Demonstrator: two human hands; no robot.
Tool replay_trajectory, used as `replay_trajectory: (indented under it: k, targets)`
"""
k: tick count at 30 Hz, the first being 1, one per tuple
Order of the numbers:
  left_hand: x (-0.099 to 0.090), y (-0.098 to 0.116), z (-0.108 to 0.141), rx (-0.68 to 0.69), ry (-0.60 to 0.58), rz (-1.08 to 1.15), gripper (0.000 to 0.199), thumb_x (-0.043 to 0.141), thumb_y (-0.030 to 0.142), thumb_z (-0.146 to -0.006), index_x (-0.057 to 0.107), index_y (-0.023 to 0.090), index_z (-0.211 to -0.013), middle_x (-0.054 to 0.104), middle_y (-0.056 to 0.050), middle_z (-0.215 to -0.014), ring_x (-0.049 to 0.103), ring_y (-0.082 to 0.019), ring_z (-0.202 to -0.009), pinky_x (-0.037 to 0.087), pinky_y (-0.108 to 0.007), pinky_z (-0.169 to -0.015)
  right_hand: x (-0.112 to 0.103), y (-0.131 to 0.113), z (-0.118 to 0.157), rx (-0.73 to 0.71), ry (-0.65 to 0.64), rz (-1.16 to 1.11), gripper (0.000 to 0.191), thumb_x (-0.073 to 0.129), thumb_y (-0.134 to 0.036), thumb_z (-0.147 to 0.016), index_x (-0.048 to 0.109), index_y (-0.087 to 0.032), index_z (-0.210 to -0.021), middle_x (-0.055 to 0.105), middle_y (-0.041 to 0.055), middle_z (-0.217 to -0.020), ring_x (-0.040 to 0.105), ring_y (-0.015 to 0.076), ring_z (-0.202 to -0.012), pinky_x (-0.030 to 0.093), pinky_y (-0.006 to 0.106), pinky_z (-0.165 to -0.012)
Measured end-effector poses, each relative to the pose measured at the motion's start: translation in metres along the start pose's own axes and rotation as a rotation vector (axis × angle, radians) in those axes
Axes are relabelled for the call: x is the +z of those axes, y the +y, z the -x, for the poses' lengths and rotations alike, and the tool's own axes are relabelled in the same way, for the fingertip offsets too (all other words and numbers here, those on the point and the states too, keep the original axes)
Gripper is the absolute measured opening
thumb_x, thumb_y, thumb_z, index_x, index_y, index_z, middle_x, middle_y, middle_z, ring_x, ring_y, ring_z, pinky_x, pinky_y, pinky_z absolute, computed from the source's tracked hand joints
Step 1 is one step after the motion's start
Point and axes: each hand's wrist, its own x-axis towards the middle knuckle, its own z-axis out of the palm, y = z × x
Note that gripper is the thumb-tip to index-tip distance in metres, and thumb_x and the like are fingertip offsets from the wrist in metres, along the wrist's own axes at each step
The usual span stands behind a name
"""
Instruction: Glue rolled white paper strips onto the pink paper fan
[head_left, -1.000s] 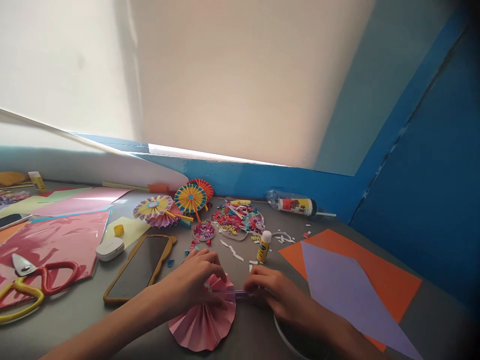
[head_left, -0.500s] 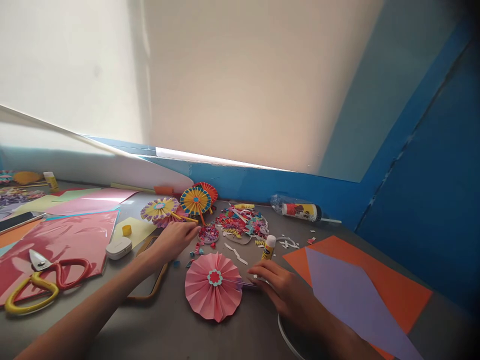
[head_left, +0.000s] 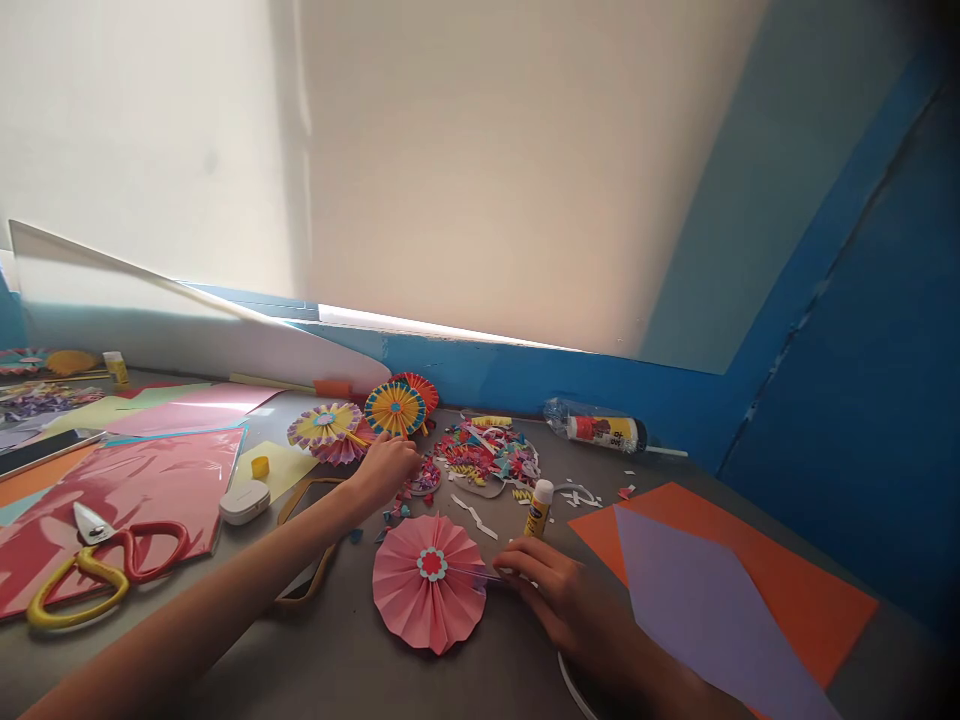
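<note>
Some paper scraps (head_left: 396,515) by left hand (head_left: 382,472), glue stick (head_left: 538,508) by right hand (head_left: 559,600)

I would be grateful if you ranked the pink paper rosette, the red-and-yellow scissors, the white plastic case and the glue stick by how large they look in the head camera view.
1. Tied, too alike to rank: the pink paper rosette and the red-and-yellow scissors; the rosette's nearness to the camera adds doubt.
2. The white plastic case.
3. The glue stick.
</note>
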Motion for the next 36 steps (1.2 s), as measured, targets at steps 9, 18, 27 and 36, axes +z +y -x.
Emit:
replay_trajectory:
  k: [9,18,27,36]
  targets:
    - [0.011,0.002,-0.012,-0.123,-0.093,-0.04,0.026,0.057,0.03,-0.09,0.059,0.014,-0.11,0.061,-0.008,-0.112,0.061,-0.021,-0.099,0.051,-0.041,-0.085,-0.002,-0.002,0.002,0.007,0.007,-0.004,0.023,0.038,-0.021,-0.098,0.061,-0.021,-0.104,0.062,0.0072,-0.101,0.061,0.0184,-0.089,0.049,0.03,-0.08]
    - [0.007,-0.007,-0.01,-0.156,-0.015,0.334,0.017,0.057,0.028,-0.086,0.068,0.015,-0.082,0.069,-0.006,-0.084,0.064,-0.02,-0.083,0.047,-0.03,-0.075,-0.004,0.002,0.002,-0.005,0.033,-0.005,0.025,0.038,-0.019,-0.098,0.06,-0.02,-0.108,0.061,0.0081,-0.105,0.06,0.0182,-0.092,0.049,0.03,-0.083]
    - [-0.001,0.042,0.029,-0.077,-0.036,0.878,0.041,0.048,0.051,-0.089,0.06,0.015,-0.103,0.07,-0.007,-0.093,0.063,-0.015,-0.08,0.046,-0.023,-0.067,-0.015,-0.032,-0.031,0.096,0.246,-0.162,0.02,0.049,-0.025,-0.095,0.058,-0.023,-0.112,0.063,0.0047,-0.106,0.062,0.0173,-0.093,0.05,0.03,-0.081]
    - [-0.015,0.071,0.051,-0.105,-0.018,1.491,0.027,0.066,0.04,-0.082,0.065,0.014,-0.091,0.068,-0.005,-0.09,0.061,-0.018,-0.088,0.043,-0.029,-0.085,0.005,-0.031,-0.051,0.139,0.26,-0.54,0.026,0.046,-0.033,-0.096,0.06,-0.021,-0.115,0.066,0.0045,-0.094,0.065,0.0163,-0.083,0.053,0.029,-0.077]
